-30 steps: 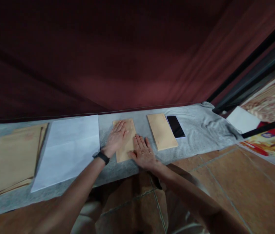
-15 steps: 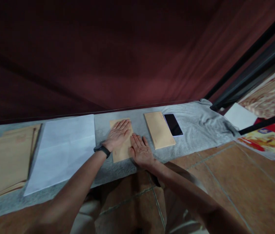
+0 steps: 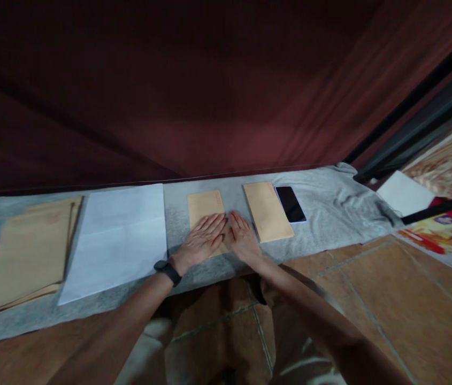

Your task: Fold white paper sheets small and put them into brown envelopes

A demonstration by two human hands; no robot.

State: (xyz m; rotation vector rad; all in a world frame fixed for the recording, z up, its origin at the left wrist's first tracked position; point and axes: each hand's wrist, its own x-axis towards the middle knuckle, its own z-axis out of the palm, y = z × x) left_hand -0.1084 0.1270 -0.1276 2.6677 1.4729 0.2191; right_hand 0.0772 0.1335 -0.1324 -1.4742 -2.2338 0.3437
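Observation:
A small brown envelope lies flat on the grey cloth in front of me. My left hand rests flat across its lower half, fingers stretched out and a dark band on the wrist. At the envelope's right edge lies my right hand, palm down with fingers extended. Neither hand grips anything. The envelope's lower part is largely hidden under the hands. Just right of my right hand is a stack of similar brown envelopes.
A dark phone lies beside the envelope stack. To the left are white paper sheets and larger brown envelopes. A dark red curtain hangs behind. Black poles and a colourful printed box are at right.
My left hand has slid down the envelope toward me, uncovering its upper part. My right hand has turned from partly palm-up to palm down at the right edge. The view shifted slightly.

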